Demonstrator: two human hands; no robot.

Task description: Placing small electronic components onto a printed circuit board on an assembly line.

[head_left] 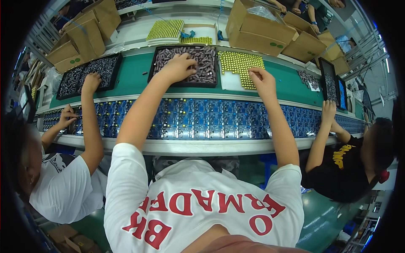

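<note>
My left hand (180, 67) is over a black tray (152, 69) heaped with brown cylindrical capacitors (205, 63). Its fingers curl down among them, and whatever they pinch is too small to make out. My right hand (263, 80) is at the right side of a white slab (230, 81) set with rows of small yellow square components (236, 61). Thumb and fingers come together there in a pinch, with any part between them hidden. Below both hands runs a row of blue circuit boards (206, 120), some on the left carrying yellow and white parts.
To the left, a co-worker's hand (92, 81) touches a tray of dark small parts (67, 84). Another co-worker's hands (329, 110) are at the right end of the boards. Cardboard boxes (257, 29) and stacked yellow components (165, 30) line the back shelf.
</note>
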